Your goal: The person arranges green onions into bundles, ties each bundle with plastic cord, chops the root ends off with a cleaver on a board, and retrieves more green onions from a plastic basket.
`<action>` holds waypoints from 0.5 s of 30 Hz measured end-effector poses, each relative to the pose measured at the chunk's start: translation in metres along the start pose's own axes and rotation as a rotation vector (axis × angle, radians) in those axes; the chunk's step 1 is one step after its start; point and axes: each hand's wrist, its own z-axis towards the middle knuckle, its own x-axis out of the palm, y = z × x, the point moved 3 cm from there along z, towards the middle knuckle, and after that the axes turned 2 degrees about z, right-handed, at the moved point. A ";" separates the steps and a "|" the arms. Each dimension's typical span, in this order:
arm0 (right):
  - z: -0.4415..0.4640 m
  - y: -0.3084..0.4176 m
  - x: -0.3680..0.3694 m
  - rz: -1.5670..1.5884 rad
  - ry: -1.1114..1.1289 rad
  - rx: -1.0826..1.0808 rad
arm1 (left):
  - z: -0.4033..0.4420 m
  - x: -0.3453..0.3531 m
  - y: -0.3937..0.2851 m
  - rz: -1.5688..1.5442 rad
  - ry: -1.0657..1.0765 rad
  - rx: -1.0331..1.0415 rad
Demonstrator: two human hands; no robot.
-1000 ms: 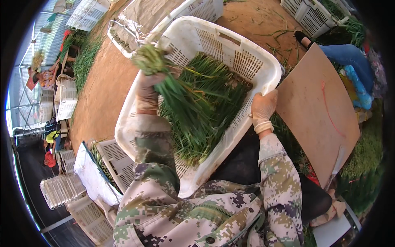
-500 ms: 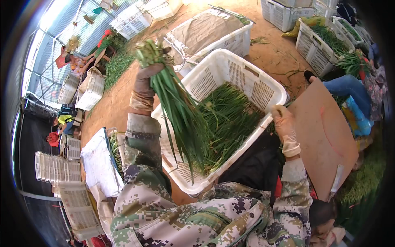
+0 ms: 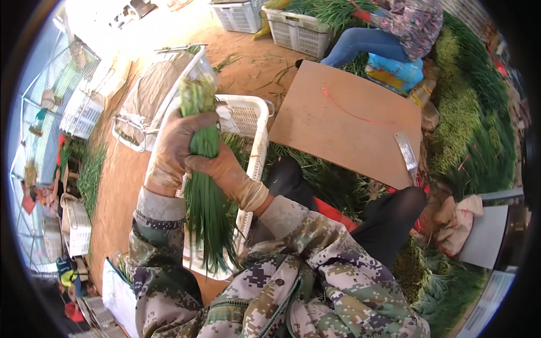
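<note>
A bunch of garlic chives point(image 3: 203, 143), pale stem ends up and long green leaves hanging down, is held upright before me. My left hand point(image 3: 169, 147), in a soiled glove, is closed round its upper part, thumb across the stems. Just below, my right hand point(image 3: 232, 176), gloved too, is closed on the leaves. Both hands are over a white plastic crate point(image 3: 258, 147). More greens point(image 3: 232, 142) show inside it, partly hidden by my hands and the bunch.
Right of the crate lies a brown board point(image 3: 344, 121) with a knife point(image 3: 406, 151) at its edge. Piled greens point(image 3: 462, 107) cover the far right. A covered crate point(image 3: 155, 84) stands behind. Another person point(image 3: 389, 39) sits beyond the board, near a filled crate point(image 3: 298, 35).
My right hand has come from the crate's rim to grip the bunch beside my left hand. The bunch is now more upright. My view has turned right.
</note>
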 end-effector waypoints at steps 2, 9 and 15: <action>-0.010 -0.010 -0.017 0.106 -0.146 0.155 | 0.006 0.007 0.014 0.301 -0.013 -0.249; -0.031 0.037 -0.092 0.068 -0.538 -0.164 | -0.097 0.031 -0.013 0.753 -0.041 0.220; -0.022 0.079 -0.127 0.158 -0.720 -0.274 | -0.164 0.104 0.117 0.361 0.469 -0.432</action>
